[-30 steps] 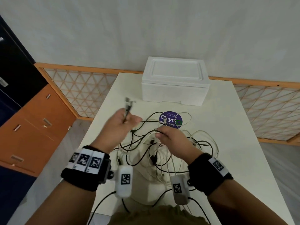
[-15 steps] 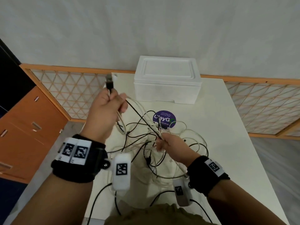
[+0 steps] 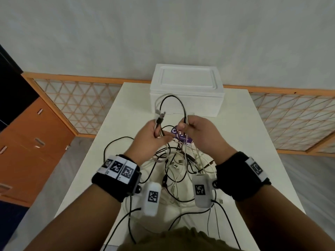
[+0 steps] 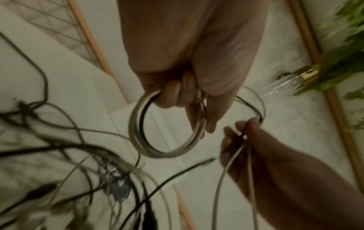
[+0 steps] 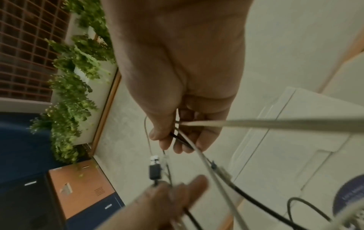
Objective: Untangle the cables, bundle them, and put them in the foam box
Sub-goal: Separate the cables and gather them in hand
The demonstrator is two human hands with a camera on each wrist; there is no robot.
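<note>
A tangle of black and white cables (image 3: 178,165) lies on the white table (image 3: 241,147) under my raised hands. My left hand (image 3: 152,136) grips a small coil of white and black cable (image 4: 167,127), with the plug ends (image 3: 160,115) sticking up above its fingers. My right hand (image 3: 197,131) pinches the same black and white strands (image 5: 185,140) a little to the right. Between the two hands a loop of cable (image 3: 172,102) arches up in front of the white foam box (image 3: 186,87), whose lid is on, at the table's far edge.
A round purple sticker (image 3: 181,135) lies on the table, partly hidden by my hands. Orange and dark cabinets (image 3: 27,134) stand to the left. A wooden lattice rail (image 3: 78,98) runs behind the table. Black sensor leads (image 3: 181,216) trail from my wrist devices near the front edge.
My left hand has come down and right toward the middle, and my right hand has risen to meet it. The cable between them now arches up as a loop before the box.
</note>
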